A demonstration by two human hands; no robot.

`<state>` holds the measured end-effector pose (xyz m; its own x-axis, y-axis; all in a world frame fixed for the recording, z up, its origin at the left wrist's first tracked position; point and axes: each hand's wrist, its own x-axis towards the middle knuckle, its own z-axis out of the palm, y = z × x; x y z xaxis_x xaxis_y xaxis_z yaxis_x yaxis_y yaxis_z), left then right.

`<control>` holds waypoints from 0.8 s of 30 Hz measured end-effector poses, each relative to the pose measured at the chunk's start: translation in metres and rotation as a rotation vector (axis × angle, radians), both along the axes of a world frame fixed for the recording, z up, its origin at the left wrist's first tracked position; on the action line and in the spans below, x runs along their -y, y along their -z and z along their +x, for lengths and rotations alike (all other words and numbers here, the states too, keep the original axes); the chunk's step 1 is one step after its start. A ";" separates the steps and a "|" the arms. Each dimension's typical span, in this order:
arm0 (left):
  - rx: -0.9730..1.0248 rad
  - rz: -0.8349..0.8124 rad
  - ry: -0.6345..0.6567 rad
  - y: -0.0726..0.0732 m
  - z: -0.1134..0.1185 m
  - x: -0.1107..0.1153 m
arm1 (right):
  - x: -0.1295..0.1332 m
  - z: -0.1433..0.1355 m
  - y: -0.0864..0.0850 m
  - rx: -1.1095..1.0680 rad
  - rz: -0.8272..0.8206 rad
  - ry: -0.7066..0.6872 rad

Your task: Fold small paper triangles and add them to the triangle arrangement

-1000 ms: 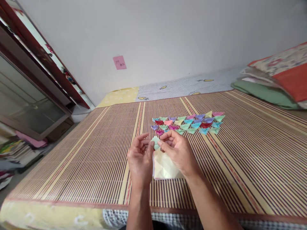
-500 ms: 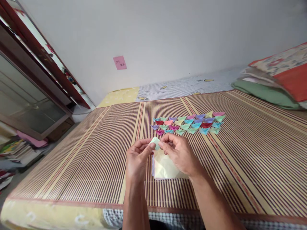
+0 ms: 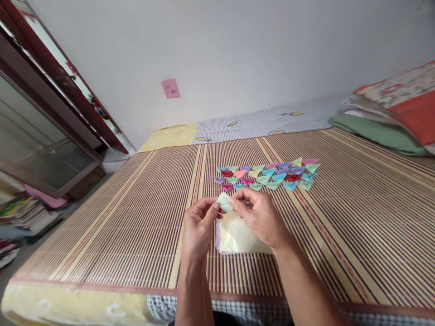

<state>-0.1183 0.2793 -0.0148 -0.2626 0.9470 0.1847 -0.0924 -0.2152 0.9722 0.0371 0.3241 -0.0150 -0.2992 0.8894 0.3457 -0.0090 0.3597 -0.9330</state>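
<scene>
A small folded piece of pale green paper is pinched between both hands. My left hand grips its left side between thumb and fingers. On its right side, my right hand is closed with thumb and forefinger at the edge. Below the hands lies a stack of paper sheets, pale yellow on top, partly covered by my right hand. Just beyond the hands, several folded paper boats in many colours stand in rows on the striped mat.
A pink note is stuck on the white wall. Folded bedding and a red patterned pillow lie at the right. Off the bed's left side are a glass-panelled door and a pile of books or papers.
Both hands have shifted slightly to the right with the green paper. The paper now shows a little more of its face between the fingers.
</scene>
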 end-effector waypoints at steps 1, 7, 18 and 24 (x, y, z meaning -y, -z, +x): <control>0.013 0.000 0.002 0.000 0.000 0.000 | 0.000 0.001 0.000 -0.001 -0.004 -0.020; 0.021 0.021 -0.004 0.000 0.002 0.002 | 0.001 0.001 -0.004 0.016 0.035 -0.027; 0.086 -0.080 0.066 -0.005 0.007 0.001 | 0.000 0.006 -0.005 0.064 0.011 -0.072; 0.387 -0.061 -0.007 0.000 0.012 -0.004 | -0.001 0.005 -0.002 -0.094 -0.080 -0.147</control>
<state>-0.1065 0.2835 -0.0148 -0.3087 0.9511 0.0144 -0.4530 -0.1603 0.8770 0.0420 0.3248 -0.0128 -0.3977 0.8643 0.3080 -0.1449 0.2723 -0.9512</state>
